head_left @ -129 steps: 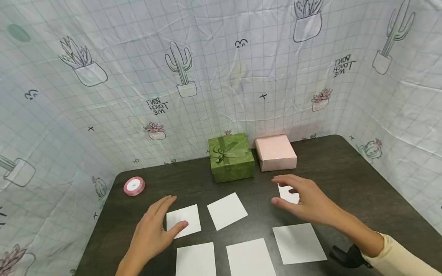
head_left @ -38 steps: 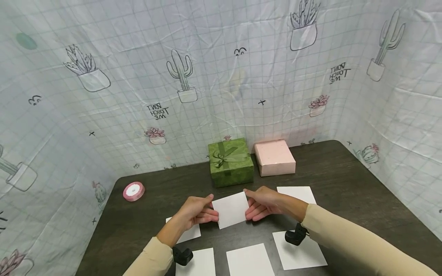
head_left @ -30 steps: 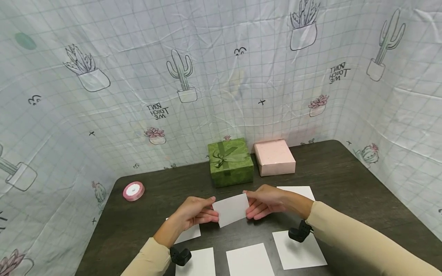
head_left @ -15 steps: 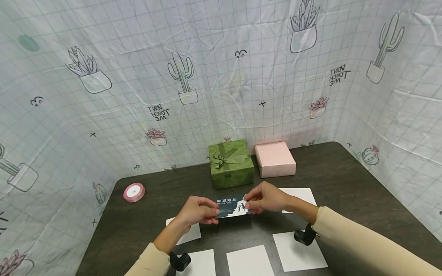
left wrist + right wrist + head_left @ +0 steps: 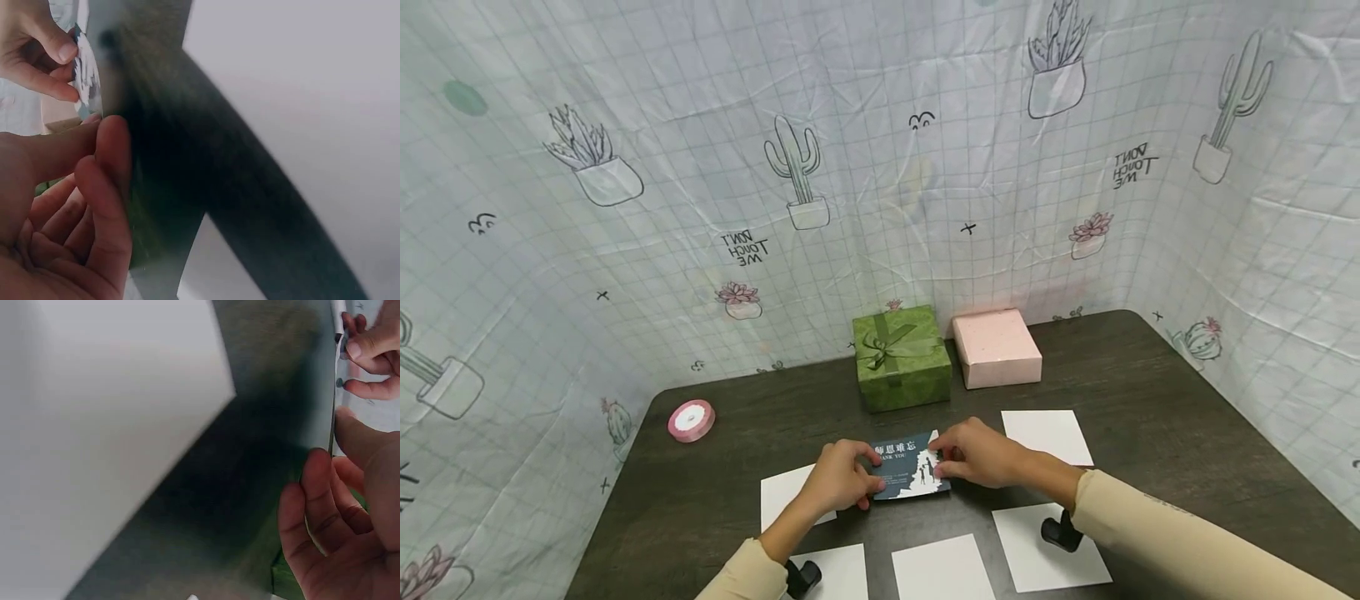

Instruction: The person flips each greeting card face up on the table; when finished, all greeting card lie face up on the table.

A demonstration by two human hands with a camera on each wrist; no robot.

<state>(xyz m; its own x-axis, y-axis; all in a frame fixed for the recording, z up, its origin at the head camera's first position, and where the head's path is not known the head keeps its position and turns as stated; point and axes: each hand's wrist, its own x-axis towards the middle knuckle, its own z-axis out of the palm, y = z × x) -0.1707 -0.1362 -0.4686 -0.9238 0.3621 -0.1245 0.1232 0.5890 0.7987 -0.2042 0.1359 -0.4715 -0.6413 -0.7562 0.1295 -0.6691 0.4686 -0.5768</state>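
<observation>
A dark blue thank-you card (image 5: 904, 467) with white lettering and a white silhouette picture faces up between both hands, close over the table. My left hand (image 5: 841, 477) pinches its left edge between thumb and fingers. At the card's right edge, my right hand (image 5: 983, 454) pinches likewise. The left wrist view shows the left hand (image 5: 69, 212) near, with the right hand (image 5: 37, 53) beyond. From the right wrist, the right hand (image 5: 350, 512) grips the card, seen nearly edge-on. White cards lie around: one beside the left hand (image 5: 786, 498), another behind the right forearm (image 5: 1048, 435).
More white cards lie nearer the body: a left one (image 5: 842, 571), a middle one (image 5: 943, 571) and a right one (image 5: 1048, 554). At the back stand a green gift box (image 5: 902, 367) with a bow and a pink box (image 5: 997, 350). A pink ribbon spool (image 5: 692, 420) lies at left.
Both hands, first open and apart, took hold of the middle white-backed card and lifted it. They turned it over so its printed side shows, then lowered it toward the table.
</observation>
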